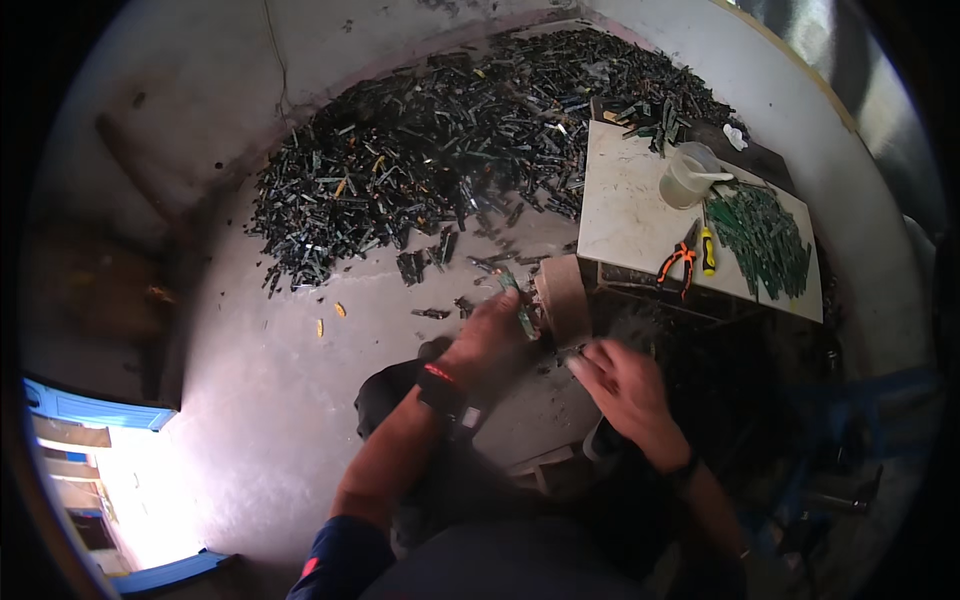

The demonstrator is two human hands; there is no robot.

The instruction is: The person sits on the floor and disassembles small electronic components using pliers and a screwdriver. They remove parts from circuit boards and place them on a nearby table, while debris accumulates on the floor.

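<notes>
1. The left hand (487, 332) is out in front of the person, its fingers closed around a narrow green strip (520, 306).
2. That strip is held above the floor (270, 400), just left of a tan, box-like block (564, 300).
3. The right hand (628, 388) is at the near side of the block, fingers bent inward with their tips close together; blur and dark bits there make it impossible to tell whether they grip anything.
4. A dark band (440, 388) and a red cord (438, 372) circle the left wrist; another dark band (685, 468) circles the right.
5. To the far right is a pale-topped counter (620, 210). Orange-and-black pliers (687, 256) lie near its near edge, with a yellow-and-black screwdriver (708, 252) just to their right.
6. Farther back on it is a translucent jug (682, 182); to the right, a pile of green strips (762, 238).
7. A broad heap of dark pieces (430, 150) covers the far floor, with two small yellow pieces (340, 310) nearer on the left.
</notes>
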